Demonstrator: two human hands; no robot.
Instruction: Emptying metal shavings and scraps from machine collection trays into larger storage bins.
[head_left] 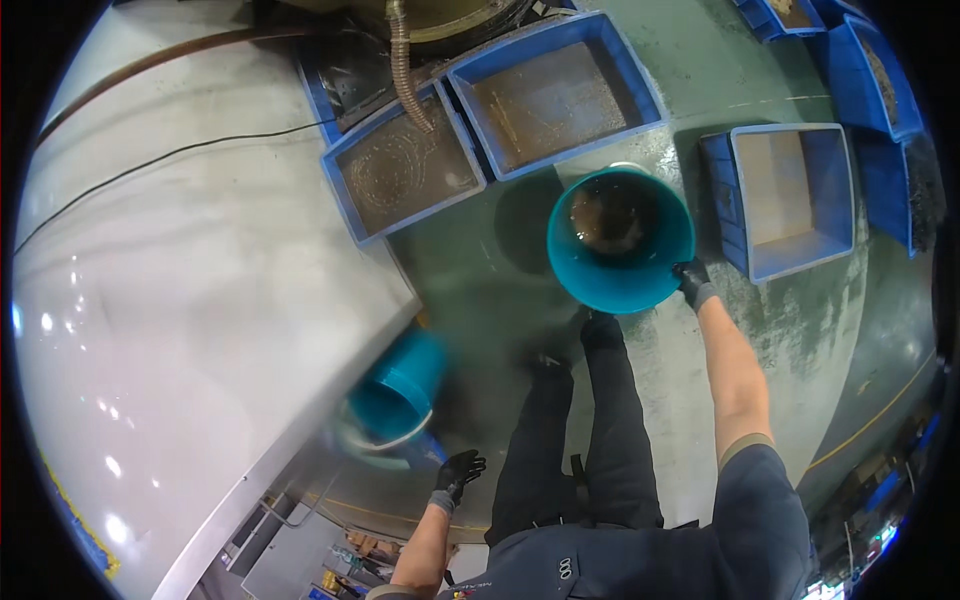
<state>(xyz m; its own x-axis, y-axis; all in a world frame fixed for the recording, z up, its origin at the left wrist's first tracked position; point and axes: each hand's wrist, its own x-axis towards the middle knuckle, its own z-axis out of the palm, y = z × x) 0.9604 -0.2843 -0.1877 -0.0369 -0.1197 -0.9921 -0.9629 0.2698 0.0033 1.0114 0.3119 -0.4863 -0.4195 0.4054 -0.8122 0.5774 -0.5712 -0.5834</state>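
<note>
teal plastic rnd bucket w/ brown liquid, r gloved grip tight on its rim, l grip spread

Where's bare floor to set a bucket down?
Free: the floor between the tray under the hose, the white panel and the teal bucket in the right hand; also floor between the lone blue bin and the right forearm. Crowded: second tray beside the first; clustered bins at the right edge; blurred bucket near the left hand.
</note>
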